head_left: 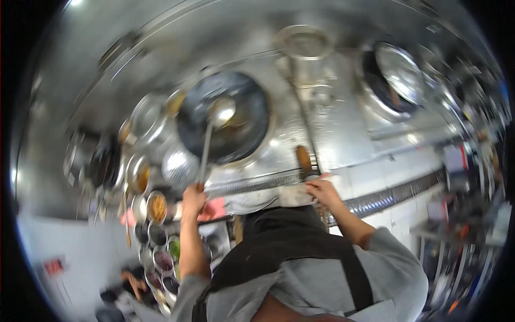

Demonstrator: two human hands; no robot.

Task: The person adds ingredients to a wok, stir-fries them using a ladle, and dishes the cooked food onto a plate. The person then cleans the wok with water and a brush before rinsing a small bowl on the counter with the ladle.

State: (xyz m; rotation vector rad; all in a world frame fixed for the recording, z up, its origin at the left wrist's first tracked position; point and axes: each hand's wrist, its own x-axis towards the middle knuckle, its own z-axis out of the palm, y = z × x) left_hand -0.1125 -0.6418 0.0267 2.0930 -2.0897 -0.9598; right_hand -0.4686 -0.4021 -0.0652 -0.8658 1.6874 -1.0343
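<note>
I observe through the head camera that the left hand [194, 198] is clenched around the handle of a long ladle [207, 140], near its lower end. The ladle's handle runs away from the person, over the near rim of a large dark wok [249, 96], and its round bowl lies inside the wok. I note a patch of brownish-yellow contents [235, 124] next to the ladle's bowl; blur prevents me from identifying it.

The right hand [320, 191] is at the front edge of the metal counter [343, 145], well apart from the wok, fingers bent and turned inward. I cannot tell whether it grips anything or merely rests there. Just beyond it I record a brown, elongated object [304, 158], and beside it, toward the left hand, a pale cloth [295, 196].

A perforated strainer [179, 167] sits just beside the wok on its left. Nearer the person on that side I find a container of orange pieces [157, 207], and a pink cloth [212, 209] near the left hand. On the far right, a shiny metal bowl [399, 72] is tilted over a second dark pan [373, 80]. Another person [137, 284] is partly visible at lower left.
</note>
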